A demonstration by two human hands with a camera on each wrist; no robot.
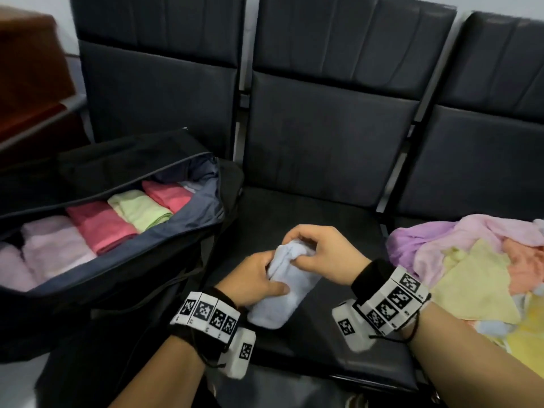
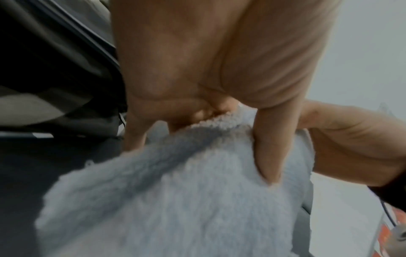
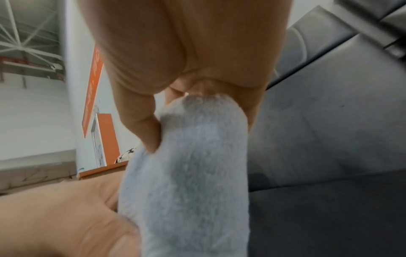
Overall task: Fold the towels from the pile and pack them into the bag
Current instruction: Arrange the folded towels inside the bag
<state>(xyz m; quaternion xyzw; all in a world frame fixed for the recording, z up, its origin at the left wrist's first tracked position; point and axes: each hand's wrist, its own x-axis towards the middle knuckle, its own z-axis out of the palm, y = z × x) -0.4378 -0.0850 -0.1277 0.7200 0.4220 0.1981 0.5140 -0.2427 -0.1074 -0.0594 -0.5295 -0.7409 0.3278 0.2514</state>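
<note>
A pale blue towel [image 1: 284, 293], folded into a long narrow bundle, lies on the middle seat of the dark bench [image 1: 329, 346] with its far end lifted between both hands. The left hand [image 1: 253, 278] grips the bundle from its left side, fingers [image 2: 269, 147] curled around the cloth and the thumb pressed on top. The right hand [image 1: 321, 251] holds the raised far end, its fingers [image 3: 142, 121] bent over the fold and pinching it against the thumb. Just left of the towel, a black bag [image 1: 182, 231] stands open on the neighbouring seat, with folded pink, red and pale green towels [image 1: 117, 219] packed side by side inside. On the seat to the right lies the loose pile [image 1: 471, 266] of purple, pink, yellow and orange towels.
</note>
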